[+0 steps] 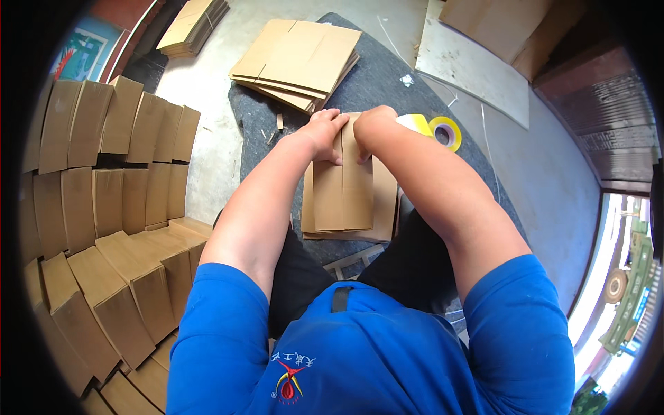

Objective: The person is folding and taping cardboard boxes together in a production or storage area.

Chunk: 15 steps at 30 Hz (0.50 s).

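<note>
A narrow brown cardboard box (344,197) lies in front of me on the dark grey work surface, a seam running lengthwise down its top. My left hand (325,136) grips its far left part, thumb on the top face and fingers spread toward the far end. On the far right side my right hand (370,135) is closed on the box with bent fingers, partly hidden by the wrist. Beneath the box is a flat piece of cardboard (386,200). Just beyond my right forearm is a yellow tape roll (446,133), with another yellow roll (413,123) partly covered.
Flat cardboard blanks (297,55) are stacked at the far end of the dark grey surface (387,76). Closed boxes (111,194) are piled high along my left. More bundled cardboard (190,28) stands at the far left. A pale board (470,66) lies at the far right.
</note>
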Motion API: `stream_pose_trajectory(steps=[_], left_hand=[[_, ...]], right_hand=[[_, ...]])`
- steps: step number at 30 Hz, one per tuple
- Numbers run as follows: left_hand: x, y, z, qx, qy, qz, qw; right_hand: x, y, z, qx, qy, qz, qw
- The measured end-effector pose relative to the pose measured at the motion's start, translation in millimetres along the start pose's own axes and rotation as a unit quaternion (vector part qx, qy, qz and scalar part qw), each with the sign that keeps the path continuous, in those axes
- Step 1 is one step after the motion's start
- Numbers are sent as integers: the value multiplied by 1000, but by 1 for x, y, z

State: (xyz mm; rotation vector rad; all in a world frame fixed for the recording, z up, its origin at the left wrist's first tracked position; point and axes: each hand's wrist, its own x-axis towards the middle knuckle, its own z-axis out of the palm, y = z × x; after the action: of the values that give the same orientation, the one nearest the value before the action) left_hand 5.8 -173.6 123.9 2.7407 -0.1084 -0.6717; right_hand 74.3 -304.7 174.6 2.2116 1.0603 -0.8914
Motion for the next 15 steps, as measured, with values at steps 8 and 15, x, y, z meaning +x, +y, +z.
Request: stream_pose_trajectory(steps=[8, 15], left_hand=[[-6, -6, 0, -62, 28, 1, 998], [-7, -13, 11, -77, 75, 31, 994]], right_hand=[[22, 20, -8, 63, -14, -30, 997], [24, 32, 22, 141, 116, -52, 982]])
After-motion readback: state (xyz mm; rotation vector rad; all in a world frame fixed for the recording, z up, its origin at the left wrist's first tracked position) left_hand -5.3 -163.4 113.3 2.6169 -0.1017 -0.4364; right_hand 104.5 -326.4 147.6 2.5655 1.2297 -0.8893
